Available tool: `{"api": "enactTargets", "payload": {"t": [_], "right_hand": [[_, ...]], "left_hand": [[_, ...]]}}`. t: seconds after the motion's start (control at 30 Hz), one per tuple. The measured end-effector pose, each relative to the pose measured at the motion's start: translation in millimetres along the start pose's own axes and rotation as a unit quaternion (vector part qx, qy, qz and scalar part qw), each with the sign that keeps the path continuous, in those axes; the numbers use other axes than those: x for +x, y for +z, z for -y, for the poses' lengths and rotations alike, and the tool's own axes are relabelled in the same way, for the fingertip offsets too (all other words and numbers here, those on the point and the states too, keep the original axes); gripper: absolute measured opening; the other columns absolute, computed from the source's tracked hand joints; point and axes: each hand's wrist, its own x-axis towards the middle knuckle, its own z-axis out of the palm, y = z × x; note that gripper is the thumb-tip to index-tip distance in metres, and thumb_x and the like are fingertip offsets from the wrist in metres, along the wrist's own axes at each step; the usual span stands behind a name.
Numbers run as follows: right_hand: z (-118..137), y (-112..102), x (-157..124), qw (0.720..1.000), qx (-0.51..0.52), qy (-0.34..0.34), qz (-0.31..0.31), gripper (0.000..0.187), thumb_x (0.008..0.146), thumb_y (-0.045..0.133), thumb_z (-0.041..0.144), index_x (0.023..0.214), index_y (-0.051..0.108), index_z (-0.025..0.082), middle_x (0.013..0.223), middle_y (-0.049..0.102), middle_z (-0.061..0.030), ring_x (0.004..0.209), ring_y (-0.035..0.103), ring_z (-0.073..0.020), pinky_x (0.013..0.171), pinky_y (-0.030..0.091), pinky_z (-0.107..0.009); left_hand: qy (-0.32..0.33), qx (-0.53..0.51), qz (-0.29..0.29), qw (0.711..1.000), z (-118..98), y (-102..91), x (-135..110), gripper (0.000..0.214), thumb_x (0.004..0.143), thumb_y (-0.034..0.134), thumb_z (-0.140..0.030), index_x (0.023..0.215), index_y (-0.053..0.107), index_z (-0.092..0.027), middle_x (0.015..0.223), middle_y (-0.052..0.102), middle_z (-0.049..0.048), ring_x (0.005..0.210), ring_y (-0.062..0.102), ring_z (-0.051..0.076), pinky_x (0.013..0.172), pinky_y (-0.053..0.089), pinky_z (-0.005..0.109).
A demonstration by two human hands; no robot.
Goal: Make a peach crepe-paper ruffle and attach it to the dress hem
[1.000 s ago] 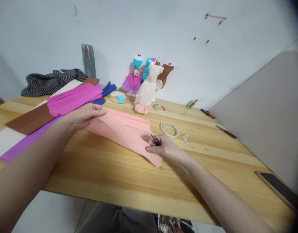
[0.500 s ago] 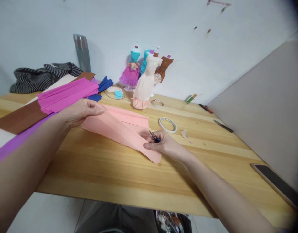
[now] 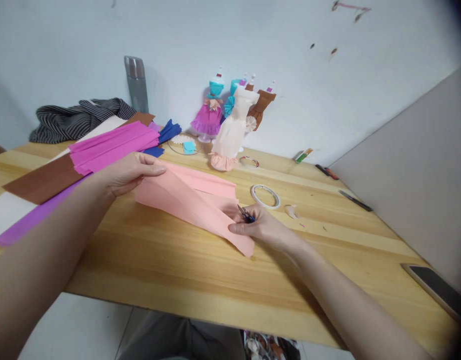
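A strip of peach crepe paper [image 3: 185,200] stretches between my two hands, slightly twisted. My left hand [image 3: 135,172] pinches its far left end between thumb and fingers. At the lower right end, my right hand [image 3: 258,225] grips the same strip with its thumb on top. Small dark scissors [image 3: 246,214] with a blue handle are tucked in the right hand too, blades poking out to the upper left. Behind the strip lies another folded piece of peach crepe paper [image 3: 211,181] on the table.
Crepe paper sheets in magenta [image 3: 114,145], brown [image 3: 39,185] and other colours lie left. Several small dress forms [image 3: 232,125] stand by the wall, near a grey bottle [image 3: 137,85]. A tape roll [image 3: 266,196], a knife [image 3: 355,200] and a phone [image 3: 436,287] are right.
The whole view has shifted a little, so things sit slightly farther right. Both hands keep their hold on the peach crepe paper, with hardly any change between them.
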Motion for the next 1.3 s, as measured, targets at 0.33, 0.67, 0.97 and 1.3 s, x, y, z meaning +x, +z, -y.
{"api": "enactTargets", "payload": {"t": [0.33, 0.67, 0.97, 1.3], "right_hand": [[-5, -3, 5, 1.000, -0.006, -0.004, 0.017, 0.036, 0.062, 0.074, 0.044, 0.056, 0.055, 0.014, 0.057, 0.046, 0.0034, 0.055, 0.038, -0.0087, 0.057, 0.026, -0.027], [5, -17, 6, 0.998, -0.016, -0.037, 0.049, 0.044, 0.062, 0.075, 0.052, 0.081, 0.070, 0.012, 0.072, 0.064, -0.0036, 0.064, 0.053, -0.0138, 0.062, 0.039, -0.028], [31, 9, -5, 0.986, -0.120, -0.093, -0.071, 0.034, 0.069, 0.068, 0.048, 0.075, 0.067, 0.014, 0.056, 0.047, 0.0019, 0.053, 0.034, -0.0090, 0.050, 0.026, -0.026], [20, 19, -7, 0.970, -0.195, -0.100, -0.109, 0.033, 0.076, 0.056, 0.037, 0.053, 0.046, 0.017, 0.054, 0.030, 0.0034, 0.051, 0.025, -0.0077, 0.048, 0.018, -0.026]], "left_hand": [[-0.010, -0.054, 0.020, 0.998, 0, 4.7, -2, 0.013, 0.065, 0.076, -0.021, 0.062, 0.069, -0.011, 0.058, 0.068, 0.0036, 0.049, 0.060, 0.011, 0.050, 0.047, 0.019], [0.055, 0.024, -0.013, 0.998, -6, 10.9, -7, 0.015, 0.062, 0.074, -0.024, 0.052, 0.066, -0.017, 0.052, 0.064, 0.0009, 0.049, 0.057, 0.011, 0.052, 0.046, 0.019], [0.070, 0.044, -0.019, 0.996, -8, 13.0, -10, 0.020, 0.062, 0.074, -0.027, 0.049, 0.062, -0.017, 0.052, 0.062, 0.0007, 0.048, 0.053, 0.010, 0.049, 0.042, 0.021], [0.074, 0.052, -0.022, 0.996, -8, 12.7, -9, 0.020, 0.060, 0.075, -0.031, 0.050, 0.064, -0.018, 0.053, 0.064, 0.0025, 0.050, 0.054, 0.012, 0.050, 0.044, 0.022]]}}
